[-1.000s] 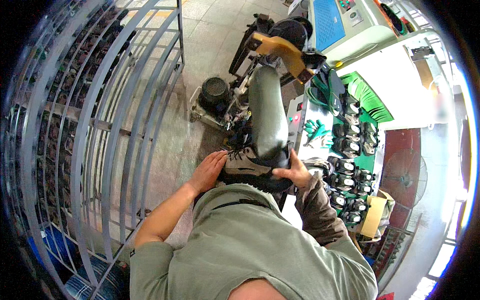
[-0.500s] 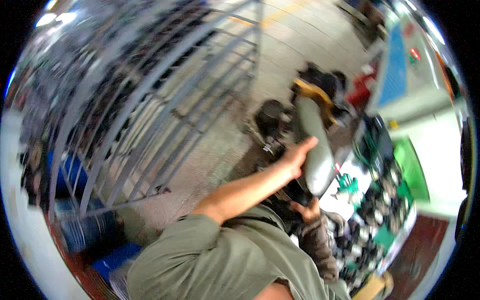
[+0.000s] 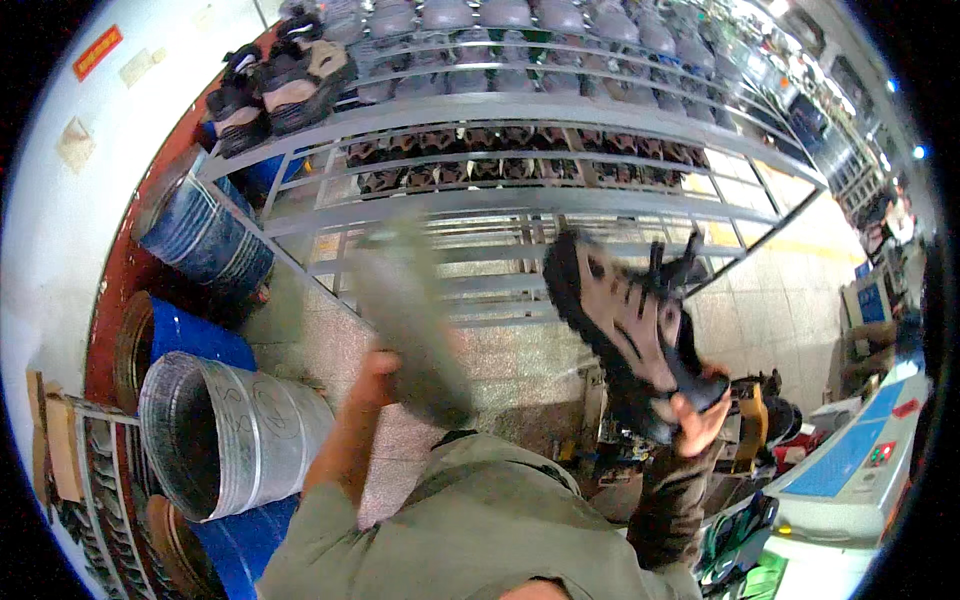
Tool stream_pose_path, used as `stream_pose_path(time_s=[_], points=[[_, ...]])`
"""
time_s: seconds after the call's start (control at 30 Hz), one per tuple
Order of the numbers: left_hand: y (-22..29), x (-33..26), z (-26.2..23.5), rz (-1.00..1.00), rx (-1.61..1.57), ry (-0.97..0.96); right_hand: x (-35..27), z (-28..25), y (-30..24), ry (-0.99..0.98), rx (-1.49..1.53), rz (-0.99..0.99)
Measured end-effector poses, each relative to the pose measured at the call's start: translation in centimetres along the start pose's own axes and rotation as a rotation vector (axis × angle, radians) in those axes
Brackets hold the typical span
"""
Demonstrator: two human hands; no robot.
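Observation:
My left hand (image 3: 378, 378) is closed around a grey-green shoe last (image 3: 415, 330), which is blurred by motion and stands tilted in front of the rack. My right hand (image 3: 702, 420) grips a brown and black lace-up shoe (image 3: 630, 325) by its heel end. The shoe points up and away, its thick black sole facing left and its laces facing right. Last and shoe are apart, with floor and rack bars showing between them.
A grey metal rack (image 3: 500, 110) spans the far side, bearing rows of shoes. Two finished-looking shoes (image 3: 290, 85) sit on its left end. Metal drums (image 3: 270, 425) stand at left beside blue sheets. A machine with a blue panel (image 3: 850, 440) is at right.
My view has swung from the machine and bench to the rack. My hands, close together at the last before, are now apart; the shoe now shows clearly in my right hand.

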State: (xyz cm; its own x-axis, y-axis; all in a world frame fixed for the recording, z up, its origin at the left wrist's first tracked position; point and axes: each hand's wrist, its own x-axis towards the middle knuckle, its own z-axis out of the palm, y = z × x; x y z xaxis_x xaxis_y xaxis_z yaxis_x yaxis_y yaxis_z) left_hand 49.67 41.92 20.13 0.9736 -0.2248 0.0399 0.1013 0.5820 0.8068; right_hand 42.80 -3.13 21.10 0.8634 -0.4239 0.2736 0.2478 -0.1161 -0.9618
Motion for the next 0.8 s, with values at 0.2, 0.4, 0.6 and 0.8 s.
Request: stream_pose_path(time_s=[0.2,0.4,0.6,0.8], points=[[15.5,-11.2,-13.7,0.815,-0.159,1.174,13.9,22.8,-11.8,-0.13,0.178,-0.457],[16.8,-17.0,-30.5,0.934,-0.219,1.062,26.4,38.4,-13.6,-0.041,-0.317,-0.558],[-4.1,-1.9,-24.1,0.146,0.137,0.782,24.6,36.7,-8.9,0.022,-0.457,-0.781],[-16.9,2.3,-11.0,-0.392,1.055,-0.473,-1.6,15.6,2.8,-0.099,-0.587,-0.154]])
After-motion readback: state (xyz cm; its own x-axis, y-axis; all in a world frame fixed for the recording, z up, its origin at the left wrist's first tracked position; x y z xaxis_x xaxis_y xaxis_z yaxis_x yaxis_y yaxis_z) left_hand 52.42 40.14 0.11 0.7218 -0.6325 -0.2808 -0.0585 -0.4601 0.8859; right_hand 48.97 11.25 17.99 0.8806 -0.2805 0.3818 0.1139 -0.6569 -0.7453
